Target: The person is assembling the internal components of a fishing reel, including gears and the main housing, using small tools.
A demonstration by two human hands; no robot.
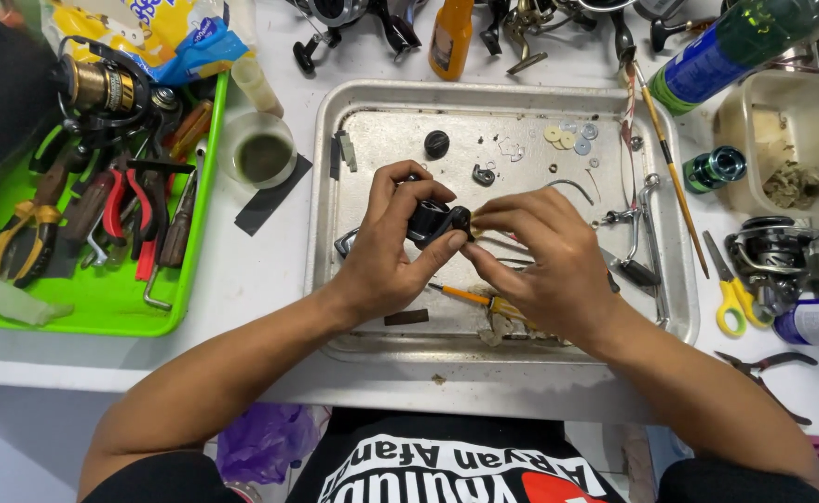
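1. Black reel part [433, 222] is held above the metal tray [335, 186], mid-servicing by the look of it.
2. Left hand [386, 244] clamps it, fingers curled tight.
3. Right hand [544, 265] pinches a thin brush-like tool at its edge.
4. Next calls for steady, fine tip work, I judge.
5. Washers [568, 138] lie nearby.

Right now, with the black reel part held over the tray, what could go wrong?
The black reel part, pinched between left hand and right hand, could slip and drop onto the metal tray. A knock might scatter the small washers; they look easy to lose.
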